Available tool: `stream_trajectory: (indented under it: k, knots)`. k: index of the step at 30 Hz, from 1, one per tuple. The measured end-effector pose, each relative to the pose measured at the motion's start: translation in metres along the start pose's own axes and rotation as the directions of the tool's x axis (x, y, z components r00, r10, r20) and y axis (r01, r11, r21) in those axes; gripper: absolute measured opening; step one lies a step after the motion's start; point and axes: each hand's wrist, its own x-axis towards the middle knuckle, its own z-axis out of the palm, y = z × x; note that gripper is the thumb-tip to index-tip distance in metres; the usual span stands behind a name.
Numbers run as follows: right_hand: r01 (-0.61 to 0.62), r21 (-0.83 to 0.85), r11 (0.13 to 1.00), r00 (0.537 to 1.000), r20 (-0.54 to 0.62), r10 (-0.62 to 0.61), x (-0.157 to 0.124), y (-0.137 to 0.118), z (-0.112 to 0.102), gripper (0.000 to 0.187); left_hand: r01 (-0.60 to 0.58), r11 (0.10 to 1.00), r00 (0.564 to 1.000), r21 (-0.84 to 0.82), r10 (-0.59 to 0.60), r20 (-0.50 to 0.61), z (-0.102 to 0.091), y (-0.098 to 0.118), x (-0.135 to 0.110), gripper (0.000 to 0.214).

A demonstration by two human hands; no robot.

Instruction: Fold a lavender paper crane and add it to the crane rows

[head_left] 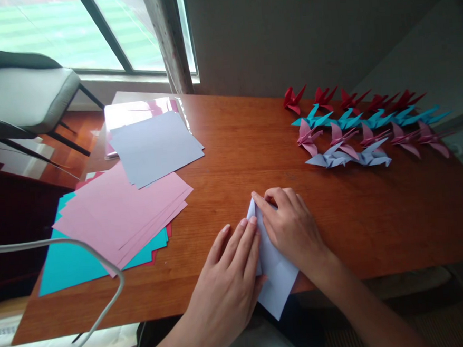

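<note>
A partly folded sheet of pale lavender paper (276, 276) lies at the table's near edge, its lower corner jutting past the edge. Its folded upper end narrows to a point. My left hand (232, 274) rests flat on the paper's left side, fingers stretched out along the fold. At the pointed tip, my right hand (292, 222) has its index finger pressed to the paper, with the other fingers curled; its thumb is hidden. Both hands touch the paper, covering much of it.
Rows of folded paper cranes in red (293, 101), blue (315, 118), pink (308, 138) and lavender (333, 157) stand at the back right. On the left lie lavender sheets (158, 149), pink sheets (119, 213) and blue sheets (71, 266). A white cable (111, 269) arcs across the front left.
</note>
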Motion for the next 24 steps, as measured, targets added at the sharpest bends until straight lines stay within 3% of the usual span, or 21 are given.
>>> stream_trajectory:
  k: [24]
  knots:
    - [-0.02, 0.057, 0.998, 1.0, -0.011, 0.02, -0.001, 0.001, 0.002, 0.043, 0.01, 1.0, 1.0, 0.007, -0.01, -0.008, 0.0, 0.013, -0.002, 0.06]
